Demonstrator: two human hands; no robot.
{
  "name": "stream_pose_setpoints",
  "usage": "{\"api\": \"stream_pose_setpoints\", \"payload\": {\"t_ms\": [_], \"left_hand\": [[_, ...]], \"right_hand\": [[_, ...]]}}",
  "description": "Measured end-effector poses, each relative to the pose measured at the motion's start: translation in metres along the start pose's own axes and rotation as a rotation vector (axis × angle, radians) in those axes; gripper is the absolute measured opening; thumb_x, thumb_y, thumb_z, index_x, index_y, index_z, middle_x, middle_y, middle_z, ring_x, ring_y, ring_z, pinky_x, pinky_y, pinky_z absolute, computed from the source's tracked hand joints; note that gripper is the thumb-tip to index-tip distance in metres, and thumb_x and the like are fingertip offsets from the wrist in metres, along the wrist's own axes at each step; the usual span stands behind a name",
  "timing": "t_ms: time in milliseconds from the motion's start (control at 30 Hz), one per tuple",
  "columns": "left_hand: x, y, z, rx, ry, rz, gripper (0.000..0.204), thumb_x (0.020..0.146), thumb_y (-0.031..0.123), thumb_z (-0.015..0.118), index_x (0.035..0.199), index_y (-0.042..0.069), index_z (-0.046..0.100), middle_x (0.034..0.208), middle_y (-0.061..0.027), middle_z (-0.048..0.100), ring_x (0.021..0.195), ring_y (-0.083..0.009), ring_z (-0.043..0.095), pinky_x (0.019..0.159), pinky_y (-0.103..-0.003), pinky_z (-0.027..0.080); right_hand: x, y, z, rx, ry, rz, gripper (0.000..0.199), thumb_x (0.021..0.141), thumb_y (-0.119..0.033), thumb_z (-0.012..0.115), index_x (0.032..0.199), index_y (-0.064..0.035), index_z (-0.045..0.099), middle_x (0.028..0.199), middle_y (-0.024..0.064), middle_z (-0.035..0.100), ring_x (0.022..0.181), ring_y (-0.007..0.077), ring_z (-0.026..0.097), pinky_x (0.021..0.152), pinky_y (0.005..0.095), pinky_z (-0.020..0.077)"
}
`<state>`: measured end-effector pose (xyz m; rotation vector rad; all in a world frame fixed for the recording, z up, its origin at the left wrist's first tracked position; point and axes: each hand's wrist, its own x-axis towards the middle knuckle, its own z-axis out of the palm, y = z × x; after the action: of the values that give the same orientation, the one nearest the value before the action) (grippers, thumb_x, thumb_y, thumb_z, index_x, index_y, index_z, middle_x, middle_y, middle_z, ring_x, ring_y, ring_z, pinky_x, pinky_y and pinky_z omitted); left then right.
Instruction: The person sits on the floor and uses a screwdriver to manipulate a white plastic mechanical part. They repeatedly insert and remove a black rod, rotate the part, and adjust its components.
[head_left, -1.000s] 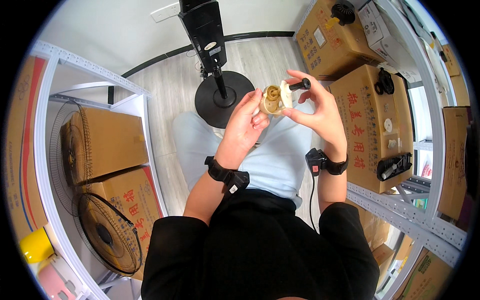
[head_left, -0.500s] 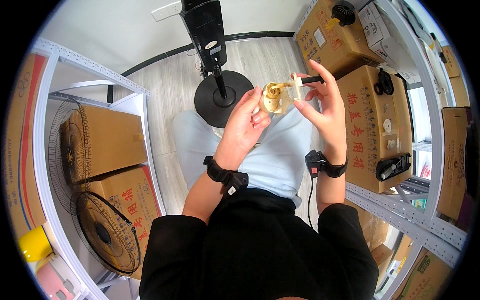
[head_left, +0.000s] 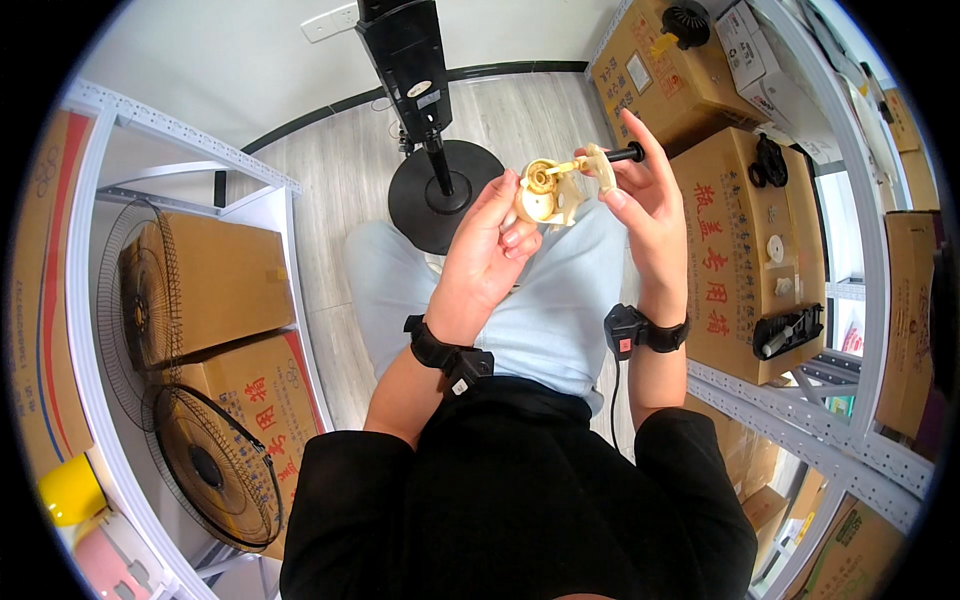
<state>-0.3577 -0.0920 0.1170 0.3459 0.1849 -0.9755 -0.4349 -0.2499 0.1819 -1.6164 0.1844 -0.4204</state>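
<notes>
In front of my lap, my left hand (head_left: 482,240) is closed on a cream plastic gear housing (head_left: 538,206), with its thumb and fingers at the left rim. The round, cup-like side of the housing faces up and shows a ringed hollow inside. My right hand (head_left: 657,215) grips a cream plastic bracket (head_left: 601,170) with thumb and fingers, its index finger stretched out. A yellowish shaft (head_left: 565,167) runs from the bracket to the housing's hollow. From the bracket's other side a short black rod (head_left: 625,154) points toward my right index finger. Whether bracket and housing are joined I cannot tell.
A black fan stand (head_left: 445,190) on a round base rises beyond my knees. Wire fan guards (head_left: 205,465) lean at the left shelf (head_left: 230,150). On the right, a cardboard box (head_left: 715,330) carries small parts and a black plastic casing (head_left: 787,332).
My right hand has turned the bracket, so its face is more edge-on and the black rod shows longer. The housing in my left hand has tilted slightly, showing more of its inside.
</notes>
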Motion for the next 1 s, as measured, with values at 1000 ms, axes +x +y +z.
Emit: {"api": "stream_pose_setpoints", "payload": {"t_ms": [1000], "left_hand": [[0.005, 0.001, -0.007, -0.026, 0.062, 0.037, 0.019, 0.097, 0.031, 0.053, 0.099, 0.013, 0.051, 0.075, 0.0023, 0.05, 0.048, -0.0057, 0.035, 0.047, -0.022, 0.031]], "right_hand": [[-0.001, 0.016, 0.02, 0.107, 0.107, -0.016, 0.069, 0.083, -0.006, 0.066, 0.142, -0.0005, 0.031, 0.113, 0.0202, 0.062, 0.106, 0.0223, 0.06, 0.096, 0.0342, 0.0443]]}}
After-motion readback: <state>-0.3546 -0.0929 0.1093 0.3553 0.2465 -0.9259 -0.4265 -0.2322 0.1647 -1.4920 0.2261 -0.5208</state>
